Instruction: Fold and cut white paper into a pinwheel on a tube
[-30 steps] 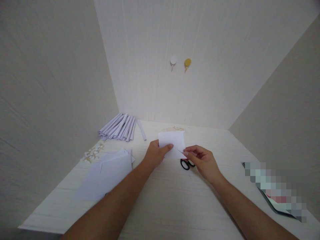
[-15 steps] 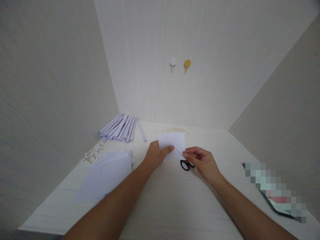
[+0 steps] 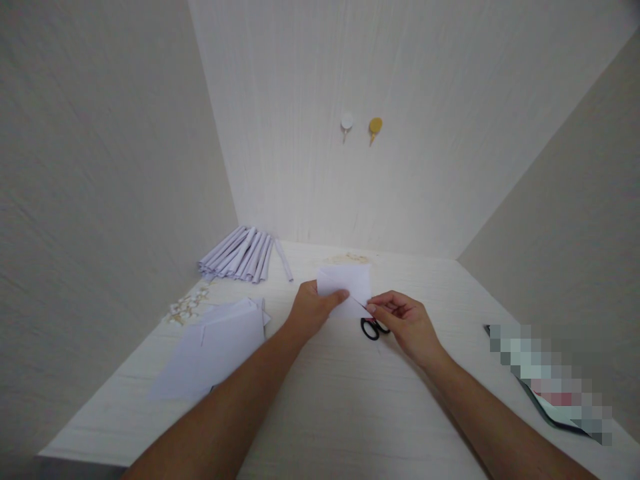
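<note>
- One stack of white sheets (image 3: 215, 350) lies on the surface (image 3: 350, 413) at 8 o'clock from the hands, and one dark-edged item (image 3: 560, 420), mostly blurred, at 4 o'clock.
- The left hand (image 3: 313, 310) pinches the left edge of the single small white paper (image 3: 350, 283), mid-surface; the right hand (image 3: 405, 320) pinches its lower right corner.
- Over the last second the paper barely moved. A crease now runs to the right pinch, so folding looks under way.
- One pair of scissors (image 3: 373, 329) lies beneath it.
- Rolled paper tubes (image 3: 240, 253), perhaps ten, lie at 11 o'clock; two wall hooks (image 3: 347, 122) hang at 12.

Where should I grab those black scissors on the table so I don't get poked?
Take the scissors by their black handle loops, probably coming from the near side: the loops lie open toward you, while the blades are hidden behind the white paper held by the left hand and right hand.
</note>
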The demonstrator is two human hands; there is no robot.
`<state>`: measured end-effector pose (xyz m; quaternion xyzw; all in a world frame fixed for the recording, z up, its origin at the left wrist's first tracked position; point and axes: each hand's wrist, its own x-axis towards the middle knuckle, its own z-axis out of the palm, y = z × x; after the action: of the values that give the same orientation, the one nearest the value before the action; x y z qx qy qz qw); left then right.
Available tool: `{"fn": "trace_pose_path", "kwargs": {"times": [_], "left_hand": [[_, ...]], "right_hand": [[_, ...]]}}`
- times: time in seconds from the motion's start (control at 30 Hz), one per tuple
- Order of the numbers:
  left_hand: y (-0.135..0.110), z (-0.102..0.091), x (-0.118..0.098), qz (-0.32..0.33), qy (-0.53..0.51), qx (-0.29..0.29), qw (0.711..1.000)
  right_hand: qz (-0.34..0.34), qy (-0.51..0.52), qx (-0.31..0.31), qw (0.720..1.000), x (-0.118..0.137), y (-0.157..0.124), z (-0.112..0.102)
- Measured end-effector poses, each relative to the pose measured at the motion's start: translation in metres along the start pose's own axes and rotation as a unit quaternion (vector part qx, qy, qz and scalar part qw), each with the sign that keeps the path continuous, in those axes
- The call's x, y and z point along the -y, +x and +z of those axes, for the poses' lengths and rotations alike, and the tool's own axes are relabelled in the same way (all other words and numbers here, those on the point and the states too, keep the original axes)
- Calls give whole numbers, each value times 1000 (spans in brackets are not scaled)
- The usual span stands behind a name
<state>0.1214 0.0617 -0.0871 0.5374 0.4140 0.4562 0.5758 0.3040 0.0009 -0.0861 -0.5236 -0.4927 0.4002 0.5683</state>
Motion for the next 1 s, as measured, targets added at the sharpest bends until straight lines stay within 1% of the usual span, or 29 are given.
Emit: {"fn": "trace_pose_path", "kwargs": {"times": [0.13, 0.3, 0.43, 0.57, 0.73, 1.0], "left_hand": [[0, 0, 0, 1, 2, 5, 1000], [0, 0, 0, 3, -6, 3, 1000], [1, 0, 2, 3, -13, 7, 1000], [2, 0, 4, 1, -12, 1, 1000], [2, -1, 4, -3, -18, 7, 1000], [1, 0, 1, -3, -24, 9, 1000]], "right_hand": [[5, 14, 2, 1000, -2, 1, -1], [-9, 16, 3, 1000, -7, 2, -1], [0, 31, 5, 1000, -7, 2, -1], [-7, 37, 17, 999, -6, 1, -2], [-11, 31, 15, 999, -5, 1, -3], [4, 1, -4, 1000, 1, 0, -1]]}}
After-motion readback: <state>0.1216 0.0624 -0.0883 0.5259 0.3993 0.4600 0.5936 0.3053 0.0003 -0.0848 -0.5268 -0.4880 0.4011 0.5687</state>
